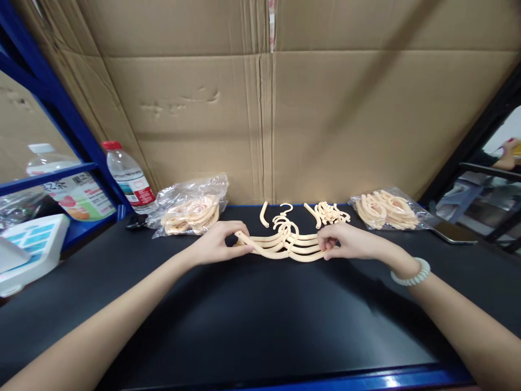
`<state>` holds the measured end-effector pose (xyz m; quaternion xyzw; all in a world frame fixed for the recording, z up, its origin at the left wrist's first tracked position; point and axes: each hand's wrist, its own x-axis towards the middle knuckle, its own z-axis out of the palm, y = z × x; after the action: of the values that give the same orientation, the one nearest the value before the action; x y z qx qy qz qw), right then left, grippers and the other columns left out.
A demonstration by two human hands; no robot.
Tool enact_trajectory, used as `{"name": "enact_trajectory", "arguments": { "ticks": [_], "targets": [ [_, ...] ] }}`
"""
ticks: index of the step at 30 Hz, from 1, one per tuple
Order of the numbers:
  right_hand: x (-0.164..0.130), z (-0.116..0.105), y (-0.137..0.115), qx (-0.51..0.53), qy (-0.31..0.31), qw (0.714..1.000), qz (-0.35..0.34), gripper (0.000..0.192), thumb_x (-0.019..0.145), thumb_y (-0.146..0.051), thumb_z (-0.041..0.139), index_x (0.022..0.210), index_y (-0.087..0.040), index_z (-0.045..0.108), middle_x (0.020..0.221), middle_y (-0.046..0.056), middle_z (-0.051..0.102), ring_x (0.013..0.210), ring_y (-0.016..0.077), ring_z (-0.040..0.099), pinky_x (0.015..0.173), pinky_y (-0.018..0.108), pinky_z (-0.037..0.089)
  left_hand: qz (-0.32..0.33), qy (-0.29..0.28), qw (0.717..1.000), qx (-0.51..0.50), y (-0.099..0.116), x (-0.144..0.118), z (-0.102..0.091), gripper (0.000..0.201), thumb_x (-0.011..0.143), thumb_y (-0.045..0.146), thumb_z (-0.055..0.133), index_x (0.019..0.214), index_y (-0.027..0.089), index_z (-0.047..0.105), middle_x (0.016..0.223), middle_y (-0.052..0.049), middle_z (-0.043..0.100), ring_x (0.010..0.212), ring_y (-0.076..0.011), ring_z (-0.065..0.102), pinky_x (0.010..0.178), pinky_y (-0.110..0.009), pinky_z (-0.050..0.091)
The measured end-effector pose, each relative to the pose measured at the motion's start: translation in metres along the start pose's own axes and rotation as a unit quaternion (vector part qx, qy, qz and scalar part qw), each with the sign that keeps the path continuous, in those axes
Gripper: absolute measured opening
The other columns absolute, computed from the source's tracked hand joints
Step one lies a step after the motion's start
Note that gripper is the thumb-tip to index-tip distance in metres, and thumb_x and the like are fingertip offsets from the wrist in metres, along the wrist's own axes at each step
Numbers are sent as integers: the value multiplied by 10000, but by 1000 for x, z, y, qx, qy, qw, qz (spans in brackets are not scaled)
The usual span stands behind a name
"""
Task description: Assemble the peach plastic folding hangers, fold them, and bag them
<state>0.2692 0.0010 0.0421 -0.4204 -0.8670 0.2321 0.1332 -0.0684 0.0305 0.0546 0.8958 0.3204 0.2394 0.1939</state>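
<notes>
A stack of cream plastic hangers (285, 245) lies on the black tabletop (260, 320), hooks pointing away from me. My left hand (217, 241) pinches the stack's left end and my right hand (345, 240) pinches its right end; a pale bead bracelet sits on the right wrist. Just behind the stack lie a loose curved piece (264, 214), a single hook (286, 208) and a small pile of loose hooks (330, 213).
A clear bag of hangers (189, 209) lies at back left, another bag (386, 209) at back right. A water bottle (129, 176) stands by the blue shelf post. A white device (30, 250) sits far left. Cardboard walls the back. A dark flat object (448, 232) lies right.
</notes>
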Motion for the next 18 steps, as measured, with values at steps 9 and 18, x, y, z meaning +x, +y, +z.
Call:
{"name": "enact_trajectory", "arguments": {
  "ticks": [9, 18],
  "targets": [
    [1, 1, 5, -30, 7, 1000, 2, 32, 732, -164, 637, 705, -172, 621, 718, 15, 611, 665, 140, 546, 610, 249, 416, 52, -37, 995, 76, -6, -1, 1, 116, 808, 301, 610, 798, 187, 631, 772, -21, 625, 744, -172, 572, 734, -265, 402],
    [1, 2, 7, -32, -5, 999, 36, 40, 722, -200, 633, 717, -163, 620, 704, 16, 612, 643, 135, 554, 578, 233, 427, 93, -67, 988, 101, 3, -5, 17, 84, 829, 277, 621, 870, 204, 618, 981, -47, 614, 951, -203, 554, 886, -318, 377]
  ]
}}
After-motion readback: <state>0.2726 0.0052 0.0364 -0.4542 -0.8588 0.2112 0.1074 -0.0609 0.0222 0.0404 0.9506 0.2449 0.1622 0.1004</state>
